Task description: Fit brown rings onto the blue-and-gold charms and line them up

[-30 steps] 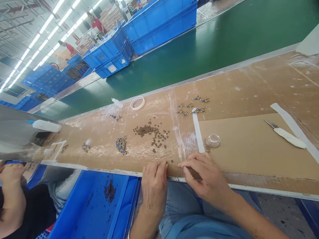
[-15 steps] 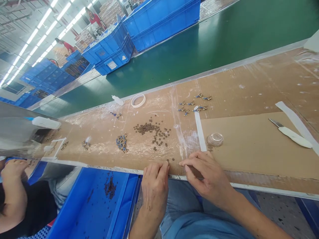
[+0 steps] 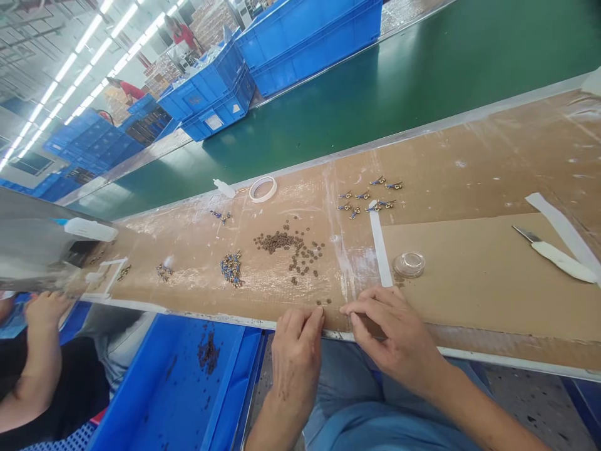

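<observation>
My left hand (image 3: pixel 297 351) rests at the table's front edge, its fingers bent and pressed together; whatever they hold, if anything, is hidden. To its right, my right hand (image 3: pixel 392 332) is closed in a pinch over the edge, and anything between its fingertips is too small to make out. Two small brown discs (image 3: pixel 323 302) lie just beyond my left fingertips. Farther back is a loose pile of brown discs (image 3: pixel 277 241). A heap of small blue and gold figures (image 3: pixel 231 269) lies left of the pile, and several more figures (image 3: pixel 370 195) lie behind my right hand.
A clear round dish (image 3: pixel 409 264) and a white-handled knife (image 3: pixel 558 257) lie to the right. A tape roll (image 3: pixel 263 189) and a white bottle (image 3: pixel 224 188) are at the back. A blue bin (image 3: pixel 164 401) stands at lower left, beside a co-worker's arm (image 3: pixel 42 351). Blue crates (image 3: pixel 310 44) stand beyond.
The view has shifted slightly. My hands keep nearly the same pose at the edge. The co-worker's hand at the left has moved up and to the right.
</observation>
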`<state>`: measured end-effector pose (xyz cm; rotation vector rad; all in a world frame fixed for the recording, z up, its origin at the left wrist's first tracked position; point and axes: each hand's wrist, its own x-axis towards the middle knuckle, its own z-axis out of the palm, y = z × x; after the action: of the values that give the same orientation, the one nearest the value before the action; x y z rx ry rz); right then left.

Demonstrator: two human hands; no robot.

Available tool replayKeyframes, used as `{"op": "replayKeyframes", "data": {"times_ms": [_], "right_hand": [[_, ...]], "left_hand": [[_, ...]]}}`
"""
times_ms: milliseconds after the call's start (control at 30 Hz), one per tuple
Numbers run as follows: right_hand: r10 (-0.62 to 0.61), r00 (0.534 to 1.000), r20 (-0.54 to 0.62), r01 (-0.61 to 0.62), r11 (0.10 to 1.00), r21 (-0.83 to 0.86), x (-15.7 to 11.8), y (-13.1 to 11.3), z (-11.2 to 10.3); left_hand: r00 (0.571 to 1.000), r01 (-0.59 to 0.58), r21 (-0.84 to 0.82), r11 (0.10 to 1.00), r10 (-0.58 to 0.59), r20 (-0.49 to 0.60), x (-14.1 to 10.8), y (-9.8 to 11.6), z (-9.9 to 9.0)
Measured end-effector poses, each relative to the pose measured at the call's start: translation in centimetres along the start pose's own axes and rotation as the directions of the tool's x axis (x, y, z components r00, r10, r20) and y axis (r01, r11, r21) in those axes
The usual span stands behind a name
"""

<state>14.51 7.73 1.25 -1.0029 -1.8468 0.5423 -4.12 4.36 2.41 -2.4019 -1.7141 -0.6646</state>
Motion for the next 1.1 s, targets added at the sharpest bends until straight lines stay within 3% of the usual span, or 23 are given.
{"op": "replayKeyframes", "data": {"times_ms": [300,567,667,833,1100], "right_hand": [[-0.008,1.000,-0.007,0.008,1.000,-0.002,0.1,-0.1,0.0],[-0.018,1.000,-0.004,0.018,1.000,-0.001,-0.2,0.2,0.2],[-0.023,1.000,-0.015,0.023,1.000,0.003,-0.1,0.2,0.2],[-0.028,0.999,-0.026,0.028,1.000,0.000,0.0,0.0,0.2],[-0.024,1.000,-0.003,0.024,0.999,0.023,-0.1,0.1,0.4]], "left_hand": [[1.000,0.027,0.004,1.000,-0.027,0.002,-0.1,-0.4,-0.1],[0.994,0.085,0.128,0.988,-0.076,-0.074,1.7,-5.1,0.0],[0.993,0.083,0.145,0.986,-0.070,-0.090,2.2,-5.8,0.7],[0.995,0.032,0.216,0.976,-0.010,-0.100,2.5,-5.8,1.4],[0.990,-0.126,0.291,0.949,0.139,-0.027,2.9,-6.0,1.1]]}}
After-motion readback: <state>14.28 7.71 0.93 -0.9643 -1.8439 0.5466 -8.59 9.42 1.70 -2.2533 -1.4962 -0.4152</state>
